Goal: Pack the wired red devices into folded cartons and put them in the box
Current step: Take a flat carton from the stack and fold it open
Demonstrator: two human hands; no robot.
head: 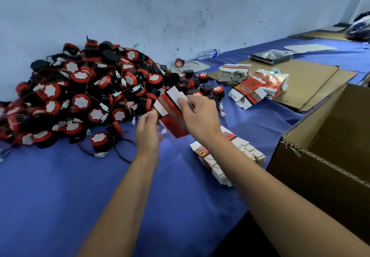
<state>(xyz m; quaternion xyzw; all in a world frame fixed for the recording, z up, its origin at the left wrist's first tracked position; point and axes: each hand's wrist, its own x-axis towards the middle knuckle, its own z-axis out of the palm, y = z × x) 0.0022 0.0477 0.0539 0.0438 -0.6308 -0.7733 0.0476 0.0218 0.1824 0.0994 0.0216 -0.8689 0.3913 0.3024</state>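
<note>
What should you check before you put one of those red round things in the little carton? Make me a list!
1. Carton held by both hands: ok. The right hand pinches its top flap and the left hand holds its side.
2. Top flap open: ok, the white flap stands up.
3. Bottom end closed: cannot tell, it is hidden.
4. Carton empty inside: cannot tell.
5. Red devices within reach: ok, the pile lies just beside the left hand.
6. Brown box open for packing: ok, its flaps are up, on the right.
</note>
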